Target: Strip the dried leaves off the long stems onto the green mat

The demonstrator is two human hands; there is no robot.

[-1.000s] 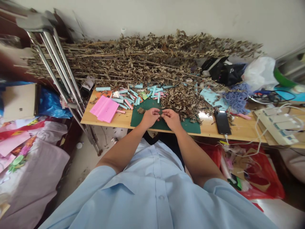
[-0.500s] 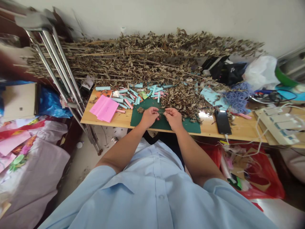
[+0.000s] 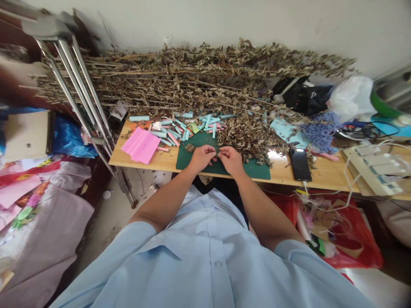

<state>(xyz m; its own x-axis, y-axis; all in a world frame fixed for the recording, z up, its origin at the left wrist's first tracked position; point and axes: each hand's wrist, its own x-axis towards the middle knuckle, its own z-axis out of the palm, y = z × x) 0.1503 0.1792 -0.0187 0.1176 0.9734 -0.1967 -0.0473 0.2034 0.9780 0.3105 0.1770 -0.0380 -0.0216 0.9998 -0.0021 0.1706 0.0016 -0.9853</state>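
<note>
My left hand (image 3: 203,158) and my right hand (image 3: 230,159) are close together over the green mat (image 3: 188,160). Thumb and fingers of each are pinched on a tiny bit of dried plant between them, mostly covered by the fingertips. Left of the hands, a small clump of crumbled leaf (image 3: 189,148) lies on the mat. A large heap of dried brown leaves (image 3: 245,137) spreads over the mat's right part, just beyond my right hand. Pale blue and pink paper rolls (image 3: 175,130) lie in a loose pile behind the mat.
Long bundles of dried leafy stalks (image 3: 192,81) lie along the wall. Pink paper sheets (image 3: 141,145) rest at the table's left. On the right are a phone (image 3: 300,164) on a cable, purple yarn (image 3: 321,128) and a power strip (image 3: 374,167). Metal crutches (image 3: 77,81) lean at the left end.
Half a second ago my hands drew slightly apart with a thin strand visible between them; now the fingertips are nearer each other again. The things on the table look unmoved.
</note>
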